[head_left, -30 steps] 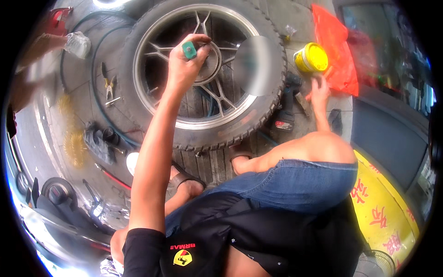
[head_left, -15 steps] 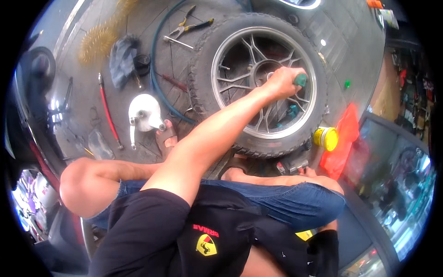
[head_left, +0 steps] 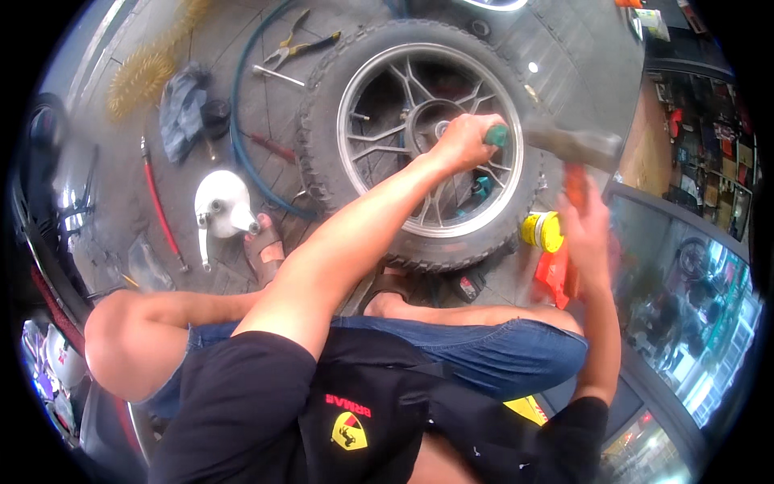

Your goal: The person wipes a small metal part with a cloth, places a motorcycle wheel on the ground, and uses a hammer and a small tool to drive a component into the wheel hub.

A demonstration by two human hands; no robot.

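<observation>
A spoked wheel with a knobby tyre (head_left: pixel 322 133) lies flat on the floor before me. Over its hub, my left hand (head_left: pixel 472 139) is closed around a green-handled tool (head_left: pixel 497 135), whose handle end sticks out past the fist; its shaft is hidden. To the right, my right hand (head_left: pixel 587 216) grips a hammer (head_left: pixel 576 147) by its orange-red handle. The hammer is raised, its grey head smeared by motion, and stands apart from the green handle. Inside the rim, below the hub, lies a small teal item (head_left: pixel 482 187).
Left of the wheel are a white brake plate (head_left: pixel 222 202), a red hose (head_left: pixel 160 202), a grey rag (head_left: pixel 184 109) and a blue hose (head_left: pixel 235 121). Pliers (head_left: pixel 292 44) lie beyond. A yellow tub (head_left: pixel 542 231) and a red bag (head_left: pixel 551 276) sit near a glass case (head_left: pixel 685 282).
My right hand has come up from the floor beside my knee, lifting the hammer to the right of the wheel. My left hand keeps its grip over the hub. The view has shifted slightly.
</observation>
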